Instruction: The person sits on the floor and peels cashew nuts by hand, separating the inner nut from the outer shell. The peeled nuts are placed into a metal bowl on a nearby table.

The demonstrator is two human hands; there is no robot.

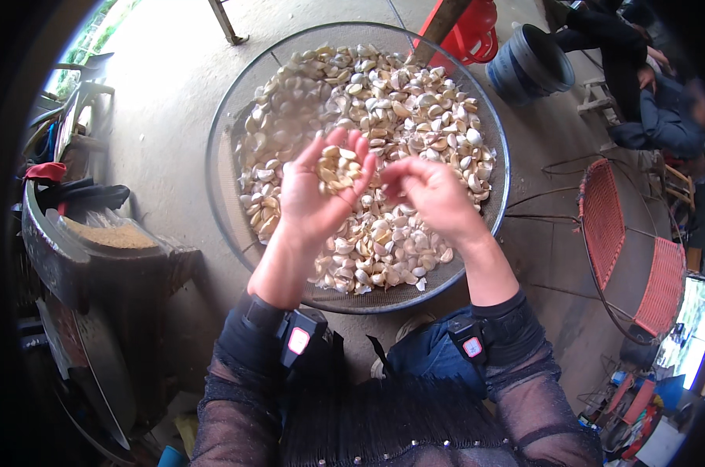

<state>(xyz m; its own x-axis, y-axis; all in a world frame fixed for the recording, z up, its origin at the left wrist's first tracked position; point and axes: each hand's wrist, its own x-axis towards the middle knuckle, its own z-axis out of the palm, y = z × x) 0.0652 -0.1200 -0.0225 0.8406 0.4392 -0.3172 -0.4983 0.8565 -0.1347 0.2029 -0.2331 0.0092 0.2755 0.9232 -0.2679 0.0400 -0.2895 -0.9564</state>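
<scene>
My left hand (311,198) is palm up, its fingers curled around a small handful of garlic cloves (339,169) that look peeled and pale yellow. Just to its right is my right hand (440,195), fingers bent inward and blurred; whether anything is pinched in them is hidden. Both hands are above a large round mesh sieve (506,157). Loose garlic cloves (381,257), many still in papery skin, cover most of its mesh. Bits of skin lie among them.
A red plastic container (472,35) and a blue-grey bucket (527,64) stand beyond the sieve at right. Seated people (656,111) are farther right, near a red woven chair (606,222). At left is a dark bin-like object (96,262) with brown grainy material (110,234) on top.
</scene>
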